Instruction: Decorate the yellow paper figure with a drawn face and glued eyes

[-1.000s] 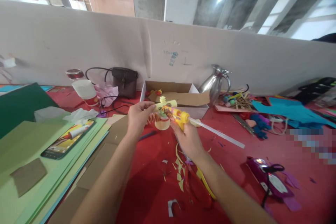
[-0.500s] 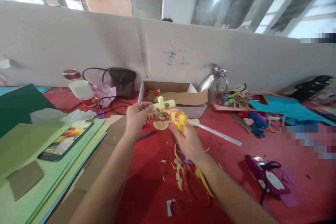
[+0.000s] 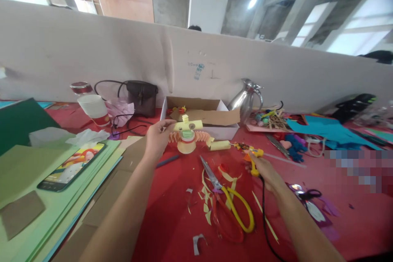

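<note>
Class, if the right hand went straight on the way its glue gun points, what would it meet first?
Most likely the yellow paper tube beside the paper figure: the glue gun in the right hand aims at its end. Whether the tip already touches is hard to judge.

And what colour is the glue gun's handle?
The glue gun's handle is yellow, as the head view shows.

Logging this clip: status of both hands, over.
Left hand holding paper figure by its upper tube. Right hand gripping glue gun. Scissors, paper scraps on red table.
</note>
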Demonstrator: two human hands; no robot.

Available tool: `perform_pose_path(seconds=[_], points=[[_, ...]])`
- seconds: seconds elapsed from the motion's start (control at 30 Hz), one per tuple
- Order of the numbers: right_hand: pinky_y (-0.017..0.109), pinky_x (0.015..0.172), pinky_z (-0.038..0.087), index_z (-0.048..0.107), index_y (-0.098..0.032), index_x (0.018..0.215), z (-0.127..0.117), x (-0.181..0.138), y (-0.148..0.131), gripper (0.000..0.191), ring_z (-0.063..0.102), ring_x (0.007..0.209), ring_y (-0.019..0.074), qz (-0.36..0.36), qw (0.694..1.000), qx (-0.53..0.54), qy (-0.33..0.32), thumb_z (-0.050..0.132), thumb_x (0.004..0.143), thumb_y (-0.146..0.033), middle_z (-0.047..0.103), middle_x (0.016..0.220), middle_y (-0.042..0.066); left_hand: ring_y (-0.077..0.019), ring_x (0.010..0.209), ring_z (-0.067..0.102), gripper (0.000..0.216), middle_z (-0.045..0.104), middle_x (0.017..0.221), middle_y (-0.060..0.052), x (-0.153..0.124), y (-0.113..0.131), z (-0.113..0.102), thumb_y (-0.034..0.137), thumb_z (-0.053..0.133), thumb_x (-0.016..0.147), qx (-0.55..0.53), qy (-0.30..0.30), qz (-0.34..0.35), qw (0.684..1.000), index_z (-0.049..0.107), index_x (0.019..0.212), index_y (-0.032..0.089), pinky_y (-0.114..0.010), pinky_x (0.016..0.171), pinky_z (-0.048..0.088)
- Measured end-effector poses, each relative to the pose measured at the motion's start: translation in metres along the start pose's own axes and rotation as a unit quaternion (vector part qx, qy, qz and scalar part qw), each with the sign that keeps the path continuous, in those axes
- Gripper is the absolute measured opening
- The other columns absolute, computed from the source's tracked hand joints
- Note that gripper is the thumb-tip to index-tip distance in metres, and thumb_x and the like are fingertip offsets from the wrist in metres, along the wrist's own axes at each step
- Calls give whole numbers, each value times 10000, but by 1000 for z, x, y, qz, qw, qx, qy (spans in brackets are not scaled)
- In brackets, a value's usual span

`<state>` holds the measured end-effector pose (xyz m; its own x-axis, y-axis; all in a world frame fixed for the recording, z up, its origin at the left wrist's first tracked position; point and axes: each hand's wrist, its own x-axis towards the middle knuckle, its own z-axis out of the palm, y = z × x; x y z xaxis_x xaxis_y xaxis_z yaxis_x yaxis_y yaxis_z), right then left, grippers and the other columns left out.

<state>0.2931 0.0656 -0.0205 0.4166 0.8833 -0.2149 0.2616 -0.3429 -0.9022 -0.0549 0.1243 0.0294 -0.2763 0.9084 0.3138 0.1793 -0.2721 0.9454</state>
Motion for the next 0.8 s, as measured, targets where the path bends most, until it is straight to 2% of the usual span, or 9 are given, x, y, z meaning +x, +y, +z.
perform_pose_path(seconds=[0.07,0.17,0.23,0.3,0.37,0.43,0.53,0.63,0.8], points=[[325,617,486,626,-184,671,-10,-2,5,283,683,713,265,-63,978,-194,33,615,830,-418,670,644,97,-147,678,581,232,722,804,-35,1,0,0,288,649,768,13,-5,11,1000,759,940,176,-246,634,416],[389,710,480,680,-181,751,-15,-17,-10,246,688,844,326,-170,895,-398,107,586,841,-390,710,791,165,-156,712,598,238,731,834,-37,1,-2,0,299,638,787,36,-11,26,999,758,957,183,-251,658,426],[387,763,493,696,-187,913,-2,-27,-36,250,678,880,289,-277,887,-351,111,535,878,-374,720,961,160,-161,734,606,242,733,853,-39,2,-5,0,309,639,793,37,-15,31,999,757,963,184,-252,671,431],[356,818,512,680,-213,1056,24,-32,-68,287,670,930,239,-355,912,-205,25,533,892,-396,712,1077,112,-163,739,606,245,731,854,-39,2,-7,1,321,640,796,29,-19,33,999,754,963,184,-253,673,432],[338,827,526,628,-249,1219,57,-30,-96,380,641,1037,228,-381,917,-102,-64,557,885,-415,654,1244,92,-159,724,597,244,725,839,-36,2,-7,1,327,647,791,25,-26,34,999,753,958,185,-253,664,428],[339,839,525,578,-286,1308,88,-24,-115,455,616,1088,226,-390,909,-81,-125,586,878,-433,612,1324,73,-155,708,584,234,720,828,-33,2,-6,2,326,655,782,27,-28,34,999,754,941,187,-253,654,421],[358,861,506,615,-271,1262,121,-14,-125,420,640,1017,224,-404,898,-72,-158,599,877,-437,672,1218,66,-154,710,579,224,717,833,-39,-1,-1,3,323,661,775,14,-32,26,999,755,924,184,-253,653,417],[351,807,503,662,-254,1168,135,-8,-121,339,666,900,217,-391,902,-69,-168,595,876,-413,722,1071,50,-155,722,582,252,711,844,-45,-2,2,4,330,662,782,-32,-32,-6,999,747,967,180,-255,662,421],[330,744,491,662,-247,1126,141,-3,-116,323,663,842,216,-371,911,-67,-164,593,866,-426,728,994,35,-98,654,535,232,705,988,-63,5,3,-6,195,609,784,-185,70,-91,976,724,983,159,-234,628,410]])
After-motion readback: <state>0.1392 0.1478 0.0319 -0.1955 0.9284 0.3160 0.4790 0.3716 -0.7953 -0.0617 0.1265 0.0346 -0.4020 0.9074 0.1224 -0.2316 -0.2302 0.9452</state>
